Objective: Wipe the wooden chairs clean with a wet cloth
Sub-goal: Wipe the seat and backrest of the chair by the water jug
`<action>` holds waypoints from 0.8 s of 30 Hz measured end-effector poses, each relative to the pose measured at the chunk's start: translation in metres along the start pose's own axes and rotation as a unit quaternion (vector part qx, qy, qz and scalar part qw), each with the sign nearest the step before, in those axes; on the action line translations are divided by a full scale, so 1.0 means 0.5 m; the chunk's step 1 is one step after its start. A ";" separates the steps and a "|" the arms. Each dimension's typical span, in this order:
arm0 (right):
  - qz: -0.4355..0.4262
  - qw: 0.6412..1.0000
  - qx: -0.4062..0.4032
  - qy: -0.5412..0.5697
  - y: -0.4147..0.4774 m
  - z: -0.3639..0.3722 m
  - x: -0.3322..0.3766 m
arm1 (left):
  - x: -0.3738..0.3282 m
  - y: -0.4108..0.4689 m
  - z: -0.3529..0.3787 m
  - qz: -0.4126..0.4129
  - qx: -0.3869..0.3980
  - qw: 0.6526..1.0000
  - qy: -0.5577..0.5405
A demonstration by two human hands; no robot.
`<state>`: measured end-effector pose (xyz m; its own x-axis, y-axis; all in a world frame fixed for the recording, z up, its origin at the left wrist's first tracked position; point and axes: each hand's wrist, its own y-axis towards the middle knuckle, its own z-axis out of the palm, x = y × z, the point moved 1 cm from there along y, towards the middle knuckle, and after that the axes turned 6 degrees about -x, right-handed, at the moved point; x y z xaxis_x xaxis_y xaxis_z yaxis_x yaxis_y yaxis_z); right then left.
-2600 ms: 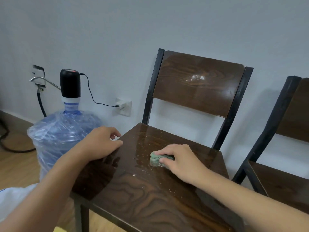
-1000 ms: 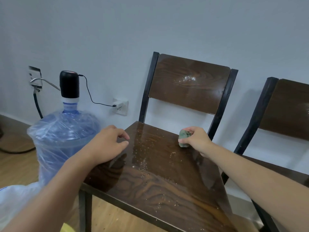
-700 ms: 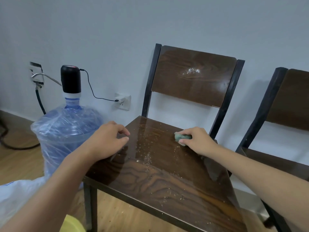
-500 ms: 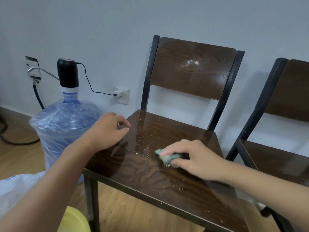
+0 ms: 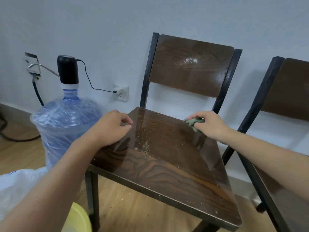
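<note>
1. The right hand (image 5: 209, 125) pinches a bunched green cloth (image 5: 194, 122) at the chair seat's (image 5: 167, 164) far right corner; the left hand (image 5: 111, 128), loosely curled and empty, steadies the seat's left edge
2. Risk: a stroke could sweep the crumbs (image 5: 144, 143) onto the floor, or skip the backrest smear (image 5: 189, 61)
3. The cloth is a wad whose long axis runs roughly left-right; the chair faces near
</note>
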<state>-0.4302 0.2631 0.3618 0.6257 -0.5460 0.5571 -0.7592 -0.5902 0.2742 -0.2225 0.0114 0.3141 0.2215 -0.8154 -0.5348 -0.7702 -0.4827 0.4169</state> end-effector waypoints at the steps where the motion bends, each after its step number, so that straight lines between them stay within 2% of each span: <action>1: 0.019 0.999 -0.023 -0.014 0.044 0.012 -0.022 | 0.005 0.000 -0.001 -0.003 -0.001 1.000 0.002; 4: 0.041 0.997 -0.037 -0.045 0.125 0.053 -0.057 | 0.022 0.002 -0.004 -0.008 -0.004 1.000 -0.001; 9: 0.013 0.996 0.007 -0.083 0.166 0.137 -0.018 | 0.059 0.003 -0.013 -0.031 -0.025 0.999 -0.015; 14: -0.101 0.991 0.067 -0.049 0.116 0.200 0.085 | 0.094 0.000 -0.018 -0.050 -0.027 0.998 -0.016; 19: -0.251 0.958 0.128 -0.043 -0.033 0.197 0.140 | 0.098 0.001 -0.016 -0.053 -0.027 0.998 -0.005; 24: -0.302 0.932 0.198 0.008 -0.186 0.152 0.153 | 0.077 0.000 -0.007 -0.046 -0.023 0.999 0.007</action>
<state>-0.2980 0.2308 0.3194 0.9127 -0.0355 0.4072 -0.1412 -0.9623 0.2325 -0.2117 -0.0211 0.2962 0.2982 -0.7710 -0.5627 -0.7184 -0.5695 0.3995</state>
